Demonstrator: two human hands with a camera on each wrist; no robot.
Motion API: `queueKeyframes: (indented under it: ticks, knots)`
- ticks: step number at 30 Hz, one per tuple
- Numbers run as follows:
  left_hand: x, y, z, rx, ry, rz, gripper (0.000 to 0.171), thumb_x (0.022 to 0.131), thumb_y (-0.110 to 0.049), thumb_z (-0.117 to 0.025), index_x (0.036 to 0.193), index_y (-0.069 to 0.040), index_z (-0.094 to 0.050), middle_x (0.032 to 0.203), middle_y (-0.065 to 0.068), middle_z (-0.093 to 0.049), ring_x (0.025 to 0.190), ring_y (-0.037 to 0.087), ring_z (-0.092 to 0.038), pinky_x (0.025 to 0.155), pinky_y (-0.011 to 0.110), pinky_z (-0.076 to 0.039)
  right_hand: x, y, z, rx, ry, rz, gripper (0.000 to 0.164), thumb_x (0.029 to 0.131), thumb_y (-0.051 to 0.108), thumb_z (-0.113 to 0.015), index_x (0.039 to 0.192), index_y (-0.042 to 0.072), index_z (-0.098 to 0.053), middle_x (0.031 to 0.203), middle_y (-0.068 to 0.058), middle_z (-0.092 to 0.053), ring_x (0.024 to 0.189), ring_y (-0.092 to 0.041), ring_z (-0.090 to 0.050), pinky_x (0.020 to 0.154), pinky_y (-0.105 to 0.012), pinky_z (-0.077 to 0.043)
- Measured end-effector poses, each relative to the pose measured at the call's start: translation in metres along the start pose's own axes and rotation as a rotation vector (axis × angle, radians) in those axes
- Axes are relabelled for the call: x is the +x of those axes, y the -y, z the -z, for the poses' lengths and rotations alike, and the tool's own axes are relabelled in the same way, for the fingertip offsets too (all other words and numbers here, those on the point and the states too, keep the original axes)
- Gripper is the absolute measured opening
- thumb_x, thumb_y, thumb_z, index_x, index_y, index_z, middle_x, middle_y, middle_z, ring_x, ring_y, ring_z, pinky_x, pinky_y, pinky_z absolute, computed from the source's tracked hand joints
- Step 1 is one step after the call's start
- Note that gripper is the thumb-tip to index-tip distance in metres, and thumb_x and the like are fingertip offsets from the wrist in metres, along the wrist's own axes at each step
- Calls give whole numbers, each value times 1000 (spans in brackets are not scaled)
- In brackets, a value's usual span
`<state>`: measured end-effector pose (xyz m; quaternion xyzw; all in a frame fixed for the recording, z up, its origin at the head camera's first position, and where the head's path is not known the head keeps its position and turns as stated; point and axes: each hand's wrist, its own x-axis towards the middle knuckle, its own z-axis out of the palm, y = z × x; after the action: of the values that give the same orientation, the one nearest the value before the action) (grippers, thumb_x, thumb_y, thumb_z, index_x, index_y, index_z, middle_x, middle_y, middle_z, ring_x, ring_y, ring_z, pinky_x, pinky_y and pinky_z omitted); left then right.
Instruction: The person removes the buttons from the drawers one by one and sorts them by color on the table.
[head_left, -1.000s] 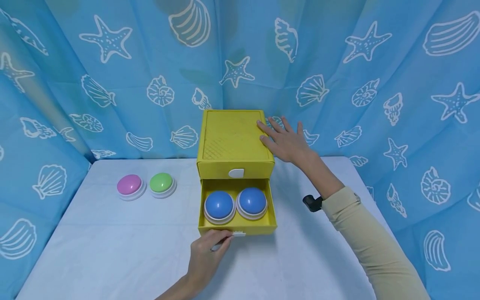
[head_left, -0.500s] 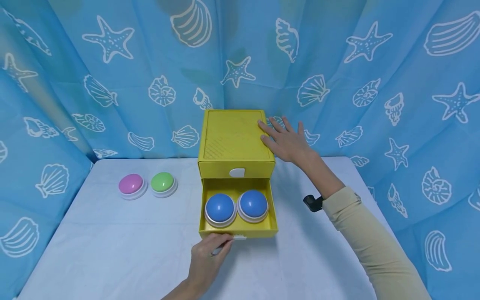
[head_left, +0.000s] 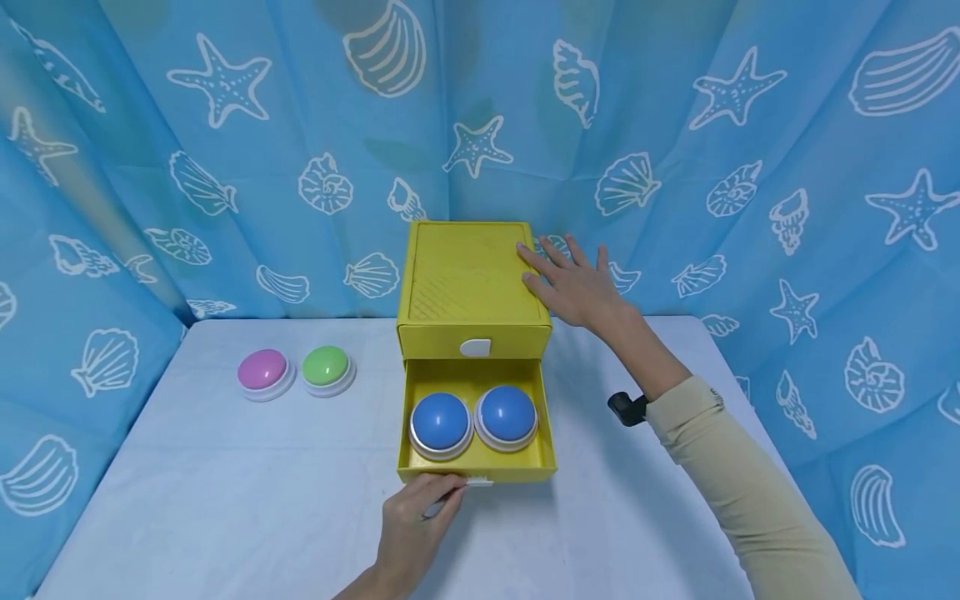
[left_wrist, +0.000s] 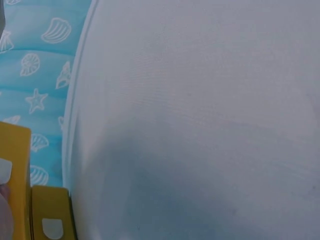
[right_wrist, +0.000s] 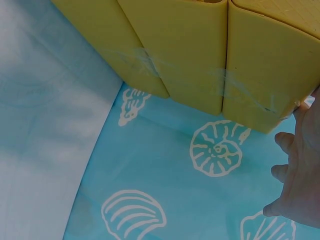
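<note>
My left hand [head_left: 414, 525] pinches the white handle [head_left: 478, 482] on the front of a pulled-out yellow drawer [head_left: 525, 473]. Inside it sit a left blue push button [head_left: 440, 421] and a right blue push button [head_left: 508, 413], both on white bases. Above the drawer is the yellow drawer box [head_left: 474, 275], with a second, shut drawer on top. My right hand [head_left: 573, 287] rests with spread fingers on the box's upper right edge. The right wrist view shows that hand [right_wrist: 302, 165] beside the box's side wall [right_wrist: 270, 70]. In the left wrist view, part of the box [left_wrist: 15, 180] fills the lower left corner.
A pink push button [head_left: 262, 369] and a green push button [head_left: 326, 366] stand on the white tablecloth [head_left: 247, 483] left of the box. A blue curtain [head_left: 675, 125] with shell and starfish prints hangs right behind the box and along the sides.
The drawer has slid a little farther out toward me, with my left hand on its handle and the blue buttons riding along. My right hand keeps its place on the box.
</note>
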<state>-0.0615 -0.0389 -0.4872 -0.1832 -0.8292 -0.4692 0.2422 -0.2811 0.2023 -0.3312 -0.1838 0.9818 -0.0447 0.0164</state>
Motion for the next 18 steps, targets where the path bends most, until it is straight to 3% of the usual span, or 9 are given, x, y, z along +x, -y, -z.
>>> queueKeyframes:
  ticks: [18]
  knots:
    - [-2,1,4,-50,68,37,29,72,4,-74,95,-12,-69,92,-9,-64,80,3,-61,66,13,-51,3,-1,-2,8,2,-15,58,93,60,-11,146,37,-5,153,-2,-1,136,-30,12,98,-63,16]
